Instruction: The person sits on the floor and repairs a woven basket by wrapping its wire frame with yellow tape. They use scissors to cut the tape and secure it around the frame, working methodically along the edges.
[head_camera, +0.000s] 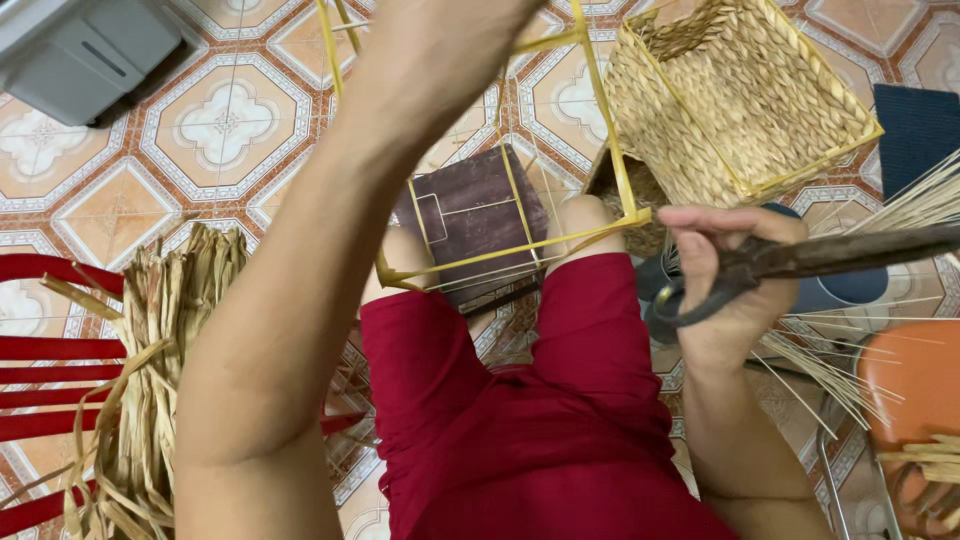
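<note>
- Left forearm (300, 300) fills the near view, reaching up past the yellow frame (520, 240); the left hand itself is cut off at the top edge, so I cannot tell whether it is spread or closed.
- Right hand (725, 290), just right of the frame, is closed around the handles of dark scissors (800, 260), blades pointing away to the right.
- Yellow frame rests on the knees above the red shorts (540, 420); its bars are bare, with no weaving on them, so that piece looks barely begun.
- Woven basket (740, 95), beyond the frame to the upper right, looks fully woven on a like frame.
- Dried leaf strips (160, 370) lie in a bundle left of the frame, and thin straws (830, 370) to its right, unused.
</note>
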